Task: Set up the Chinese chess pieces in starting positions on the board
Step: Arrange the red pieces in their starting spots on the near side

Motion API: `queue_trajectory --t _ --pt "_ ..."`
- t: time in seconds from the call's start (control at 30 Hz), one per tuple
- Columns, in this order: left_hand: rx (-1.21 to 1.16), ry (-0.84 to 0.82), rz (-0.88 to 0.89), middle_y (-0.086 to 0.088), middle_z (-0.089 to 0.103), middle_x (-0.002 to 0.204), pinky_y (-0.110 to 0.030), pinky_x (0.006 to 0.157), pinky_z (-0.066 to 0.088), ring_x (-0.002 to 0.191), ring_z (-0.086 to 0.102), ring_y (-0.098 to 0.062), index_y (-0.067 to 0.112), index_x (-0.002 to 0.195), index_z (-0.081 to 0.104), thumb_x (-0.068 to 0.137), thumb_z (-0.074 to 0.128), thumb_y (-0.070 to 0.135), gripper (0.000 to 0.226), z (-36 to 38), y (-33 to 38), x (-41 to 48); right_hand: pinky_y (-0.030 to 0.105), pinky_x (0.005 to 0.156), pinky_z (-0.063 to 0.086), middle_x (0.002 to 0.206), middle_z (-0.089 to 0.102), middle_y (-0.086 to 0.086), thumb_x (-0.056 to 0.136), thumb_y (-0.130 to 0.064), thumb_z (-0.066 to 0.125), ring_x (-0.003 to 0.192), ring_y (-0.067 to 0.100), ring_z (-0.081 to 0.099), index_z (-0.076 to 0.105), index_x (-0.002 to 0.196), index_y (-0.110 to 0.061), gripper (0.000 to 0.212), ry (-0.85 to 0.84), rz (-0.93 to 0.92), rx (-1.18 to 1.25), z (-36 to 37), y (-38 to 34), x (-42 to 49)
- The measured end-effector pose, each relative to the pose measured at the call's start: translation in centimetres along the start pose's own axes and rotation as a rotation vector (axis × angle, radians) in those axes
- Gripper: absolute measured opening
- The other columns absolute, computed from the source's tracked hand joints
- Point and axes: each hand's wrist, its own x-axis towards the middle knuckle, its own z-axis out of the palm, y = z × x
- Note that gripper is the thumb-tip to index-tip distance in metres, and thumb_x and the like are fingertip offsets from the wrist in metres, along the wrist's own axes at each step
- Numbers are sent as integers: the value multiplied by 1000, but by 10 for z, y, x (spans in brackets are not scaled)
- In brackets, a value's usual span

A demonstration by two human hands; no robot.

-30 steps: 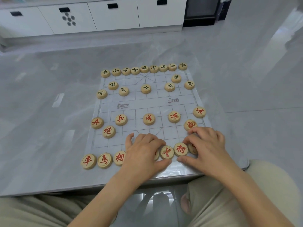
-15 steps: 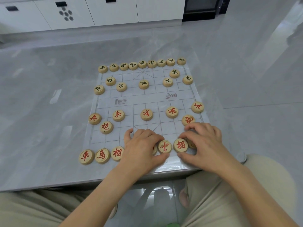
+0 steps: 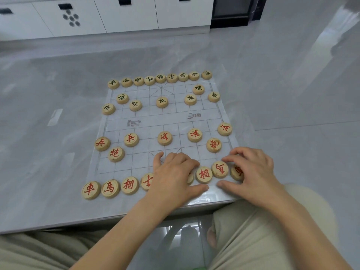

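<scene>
Grey marbled worktop [image 3: 48,152] was observed before white cabinets [image 3: 126,14]. Board [image 3: 165,121] was laid at its near edge, pieces [image 3: 164,138] arranged. Fingers of the right hand [image 3: 251,174] were curled round the corner red piece [image 3: 236,171]; the left hand [image 3: 171,178] grasp could not be determined.

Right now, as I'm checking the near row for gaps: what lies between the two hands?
Head view: two pieces side by side, the red elephant and the red horse, fill the stretch between left hand and right hand.

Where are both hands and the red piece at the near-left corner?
left hand [image 3: 175,178], head view, back of hand.
right hand [image 3: 255,172], head view, back of hand.
red corner piece [image 3: 91,190], head view, top face.
</scene>
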Motion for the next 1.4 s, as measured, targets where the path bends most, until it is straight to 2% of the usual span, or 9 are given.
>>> queue_trajectory --t 0.3,0.43,0.57,0.73,0.9,1.07,1.17,1.23,1.4 --pt "-30 44 -19 16 56 102 -44 107 15 103 49 -10 36 102 64 71 57 59 40 2 2 1 26 90 12 113 46 -11 62 -64 45 114 15 36 60 110 -35 58 19 -15 26 4 4 0" --pt "-10 24 -13 17 55 104 -43 107 14 106 47 -8 37 106 62 71 56 61 43 2 3 1 26 86 12 116 45 -11 58 -76 43 114 13 34 57 109 -32 69 12 -21 -37 5 -2 4" --pt "-1 18 -20 17 54 104 -43 107 13 106 46 -8 38 107 61 71 57 62 43 1 4 2 26 86 13 112 46 -11 61 -70 44 111 14 37 59 99 -33 55 25 5 3 5 -2 6" --pt "-16 11 -16 17 53 104 -43 107 11 106 46 -8 39 107 61 71 52 62 44 0 4 2 28 91 14 116 42 -12 60 -64 46 116 15 34 54 113 -36 61 21 -20 -49 4 1 3" --pt "-21 12 -18 18 52 102 -45 108 13 104 46 -8 40 106 61 68 48 65 47 1 3 3 27 87 13 114 41 -13 59 -72 42 114 13 33 54 98 -35 55 10 29 -46 3 -2 7" --pt "-27 3 -12 19 51 104 -43 108 10 106 44 -7 40 108 60 71 51 63 45 1 2 3 26 91 11 119 38 -14 60 -64 47 118 13 31 49 117 -42 61 -23 -26 -37 3 4 1" --pt "-27 4 -18 19 52 105 -43 109 10 106 44 -7 40 109 60 71 52 63 45 2 2 2 23 85 10 114 39 -15 54 -79 47 113 11 31 51 102 -35 65 10 20 -62 1 -1 5" --pt "-22 0 -18 18 52 105 -43 109 10 106 44 -7 40 109 60 71 51 63 46 1 2 2 25 86 11 113 41 -14 56 -75 46 113 12 33 54 96 -34 57 3 16 -43 2 -1 6" --pt "-37 2 -18 18 52 104 -43 108 10 105 45 -7 39 108 61 71 52 62 45 1 2 2 27 91 12 117 40 -13 58 -68 45 118 14 30 54 112 -39 61 -23 -27 -30 1 2 3"
